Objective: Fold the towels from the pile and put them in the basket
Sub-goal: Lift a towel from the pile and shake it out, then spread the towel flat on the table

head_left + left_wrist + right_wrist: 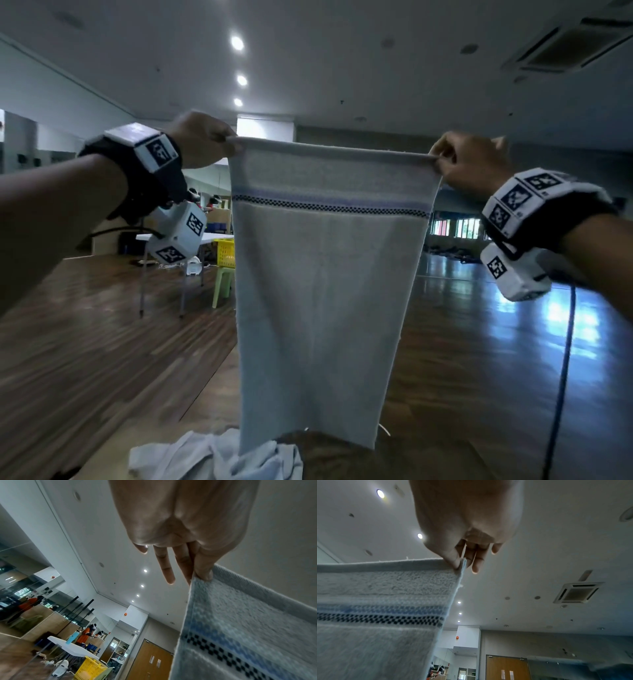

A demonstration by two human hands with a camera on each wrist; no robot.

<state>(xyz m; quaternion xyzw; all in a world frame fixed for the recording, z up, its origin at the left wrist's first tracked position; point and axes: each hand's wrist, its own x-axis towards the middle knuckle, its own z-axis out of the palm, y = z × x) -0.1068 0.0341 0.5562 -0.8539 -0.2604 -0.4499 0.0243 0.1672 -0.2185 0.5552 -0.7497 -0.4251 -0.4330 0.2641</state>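
The towel (325,291) is looped terry cloth, nubbly and matt in the wrist views, with a flat-woven hem along its top edge and a smoother woven band of blue and dark checks. The pile of towels (212,455) under it is soft, crumpled pale cloth. The bench (428,455) they lie on looks like dark wood with a dull sheen. The floor (479,342) is glossy wood planking, mirroring the window light. The wrist units (520,274) are smooth white plastic on black fabric straps. The yellow basket (89,669) is latticed plastic.
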